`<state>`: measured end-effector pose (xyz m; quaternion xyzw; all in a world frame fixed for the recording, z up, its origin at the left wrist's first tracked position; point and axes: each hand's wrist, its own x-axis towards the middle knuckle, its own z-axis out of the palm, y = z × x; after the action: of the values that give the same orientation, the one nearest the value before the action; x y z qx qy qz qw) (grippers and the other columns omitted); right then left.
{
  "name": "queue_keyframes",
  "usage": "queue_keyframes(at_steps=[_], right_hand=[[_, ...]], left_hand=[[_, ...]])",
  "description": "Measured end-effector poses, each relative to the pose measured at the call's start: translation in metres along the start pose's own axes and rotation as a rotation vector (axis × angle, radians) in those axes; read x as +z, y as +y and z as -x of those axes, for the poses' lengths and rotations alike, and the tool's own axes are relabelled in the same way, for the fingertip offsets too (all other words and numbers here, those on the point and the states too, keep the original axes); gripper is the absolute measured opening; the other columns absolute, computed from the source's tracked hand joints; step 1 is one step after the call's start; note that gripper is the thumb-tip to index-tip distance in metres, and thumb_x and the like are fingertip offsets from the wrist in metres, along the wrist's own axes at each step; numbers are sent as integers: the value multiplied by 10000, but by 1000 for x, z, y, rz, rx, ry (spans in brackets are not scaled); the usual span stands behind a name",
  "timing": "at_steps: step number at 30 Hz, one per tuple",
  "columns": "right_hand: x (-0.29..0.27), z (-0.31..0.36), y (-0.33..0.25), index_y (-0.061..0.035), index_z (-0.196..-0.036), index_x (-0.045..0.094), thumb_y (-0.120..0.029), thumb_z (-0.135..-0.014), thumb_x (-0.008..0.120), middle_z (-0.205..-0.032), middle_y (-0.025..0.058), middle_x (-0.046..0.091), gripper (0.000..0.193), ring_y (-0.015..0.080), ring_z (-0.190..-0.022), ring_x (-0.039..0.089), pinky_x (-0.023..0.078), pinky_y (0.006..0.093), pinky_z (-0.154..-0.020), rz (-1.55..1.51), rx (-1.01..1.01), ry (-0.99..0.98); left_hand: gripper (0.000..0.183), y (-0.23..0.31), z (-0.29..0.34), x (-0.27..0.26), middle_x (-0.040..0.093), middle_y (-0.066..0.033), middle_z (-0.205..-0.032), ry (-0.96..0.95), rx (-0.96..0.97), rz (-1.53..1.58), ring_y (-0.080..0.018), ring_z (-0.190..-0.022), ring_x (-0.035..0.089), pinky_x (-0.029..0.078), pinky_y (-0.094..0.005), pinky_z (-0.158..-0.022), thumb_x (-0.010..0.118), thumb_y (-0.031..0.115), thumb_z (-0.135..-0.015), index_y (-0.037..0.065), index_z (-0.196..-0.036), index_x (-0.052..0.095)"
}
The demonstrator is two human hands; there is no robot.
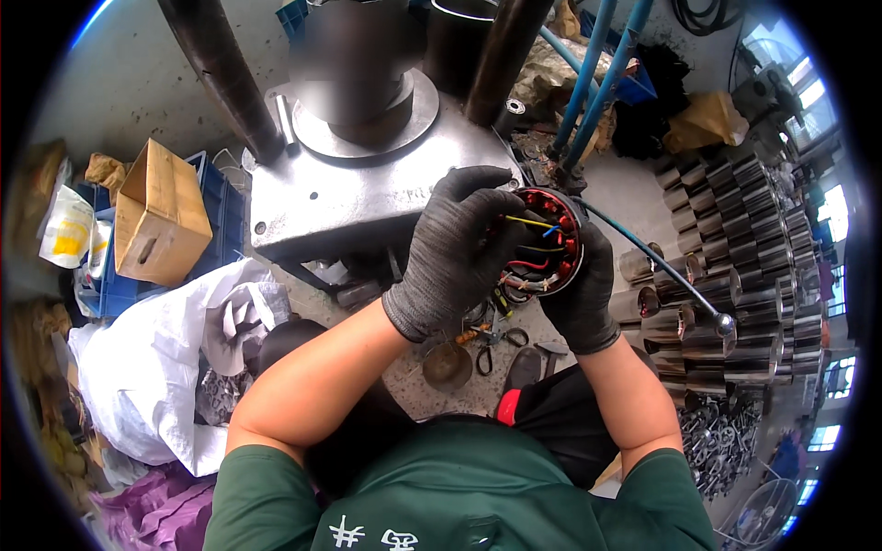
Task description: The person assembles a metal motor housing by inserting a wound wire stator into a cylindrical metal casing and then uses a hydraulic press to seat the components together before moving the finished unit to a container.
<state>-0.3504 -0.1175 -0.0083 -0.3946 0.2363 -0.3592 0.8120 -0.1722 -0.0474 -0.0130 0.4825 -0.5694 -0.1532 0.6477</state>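
Both my hands wear dark grey knitted gloves. My right hand (588, 298) wraps round the right and lower side of a motor stator (577, 241), a round metal ring with red windings inside. Its open end is tilted toward me, and yellow, blue and red wires show within. My left hand (455, 248) is at the ring's left side, fingers bent against its edge and the wires. Those fingertips are partly hidden, so whether they pinch a wire is unclear. Beyond the hands stands a press with a steel bed (367, 188) and a round block, its upper part blurred.
Stacked metal cylinders (735, 294) fill the right side, with a heap of small metal parts (721, 441) below. A ball-ended lever (680, 275) slants right of my hands. Scissors (501, 349), a hammer (549, 351) and a bowl (447, 367) lie on the floor. A cardboard box (161, 216) and white sack (138, 367) stand left.
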Motion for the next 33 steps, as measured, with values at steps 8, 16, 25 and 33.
queue_keyframes(at_steps=[8,16,25,33], right_hand=[[-7,4,22,-33,-1354,567,-458,-958,647,-1240,110,674,587,212,-1113,678,568,392,-983,78,17,-14],[-9,7,22,-34,-1286,609,-439,-963,643,-1110,80,712,519,177,-967,712,581,334,-878,250,35,-76],[7,7,29,-35,-1458,474,-371,-926,696,-1200,102,686,667,203,-1096,671,549,352,-952,276,-90,-15],[2,10,30,-61,-1219,677,-436,-931,696,-1061,49,721,473,152,-977,691,560,321,-877,188,6,19]], left_hand=[[170,-6,-6,4,622,-130,-1188,-52,-231,36,-194,-1059,670,588,-319,-902,817,-9,-804,-26,-937,713],[214,2,-12,-7,636,-126,-1231,-98,-311,15,-212,-1078,674,579,-341,-931,835,43,-787,-29,-967,744],[190,-11,-9,-3,643,-115,-1247,-105,-427,128,-211,-1064,672,575,-338,-930,818,27,-782,-42,-941,742],[175,-14,-1,4,652,-134,-1218,-11,-432,261,-213,-1063,669,562,-337,-935,759,68,-842,-42,-975,733]])
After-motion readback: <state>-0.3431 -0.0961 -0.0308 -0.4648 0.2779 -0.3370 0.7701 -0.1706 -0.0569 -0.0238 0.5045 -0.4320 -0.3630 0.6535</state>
